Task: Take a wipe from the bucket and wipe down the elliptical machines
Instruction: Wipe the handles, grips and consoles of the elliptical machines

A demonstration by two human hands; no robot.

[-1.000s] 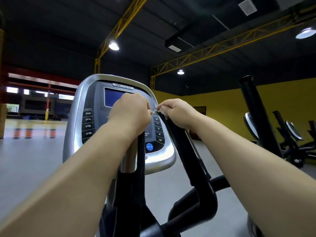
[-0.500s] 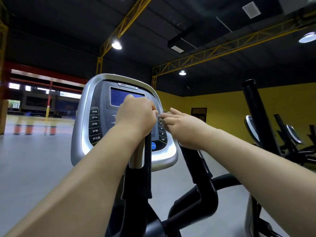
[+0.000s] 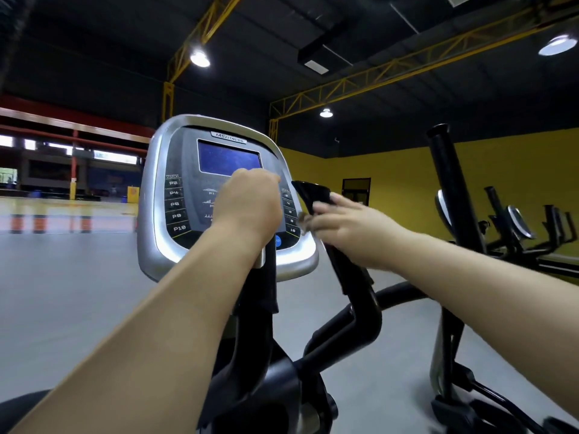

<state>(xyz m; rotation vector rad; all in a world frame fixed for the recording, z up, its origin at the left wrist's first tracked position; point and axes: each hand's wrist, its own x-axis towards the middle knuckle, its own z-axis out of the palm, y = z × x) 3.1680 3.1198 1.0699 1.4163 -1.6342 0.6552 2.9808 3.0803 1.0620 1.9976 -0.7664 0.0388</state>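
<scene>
where the left hand (image 3: 247, 205) sits: frame centre, fist curled round the left handle (image 3: 268, 286), before the console (image 3: 150, 214).
right hand (image 3: 347, 228): right of centre, blurred, fingers laid across the right handle (image 3: 313, 192).
wipe (image 3: 301, 218): grey scrap pinched at its fingertips, against that handle.

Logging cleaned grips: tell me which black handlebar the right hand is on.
The right handlebar, just right of the console, its tip showing above the right hand. The left hand grips the left handlebar; the tall bar farther right stands untouched.
</scene>
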